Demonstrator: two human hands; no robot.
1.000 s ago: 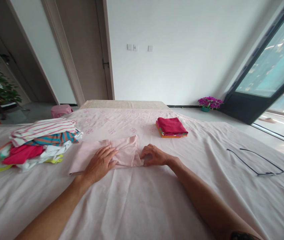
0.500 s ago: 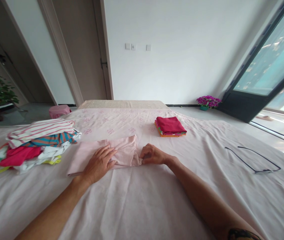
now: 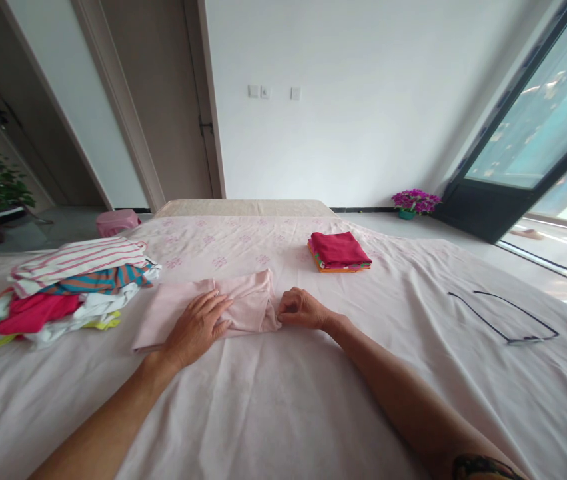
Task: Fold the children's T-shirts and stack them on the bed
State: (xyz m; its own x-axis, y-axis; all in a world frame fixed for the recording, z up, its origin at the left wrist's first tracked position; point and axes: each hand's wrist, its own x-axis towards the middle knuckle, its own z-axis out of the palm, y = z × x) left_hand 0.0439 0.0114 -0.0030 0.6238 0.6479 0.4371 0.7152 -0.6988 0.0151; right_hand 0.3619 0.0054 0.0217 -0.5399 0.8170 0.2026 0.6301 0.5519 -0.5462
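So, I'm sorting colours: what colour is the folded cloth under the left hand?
The folded cloth is pale pink, best seen in the head view.

Through my remote head camera I see a pale pink cloth [image 3: 247, 301], plain in colour, lying folded into a long, low rectangle on a lighter sheet [image 3: 258, 407], slightly left of centre. Its long sides run left to right. The left part lies smooth and flat; the right part is looser, with soft creases and a rumpled right end.
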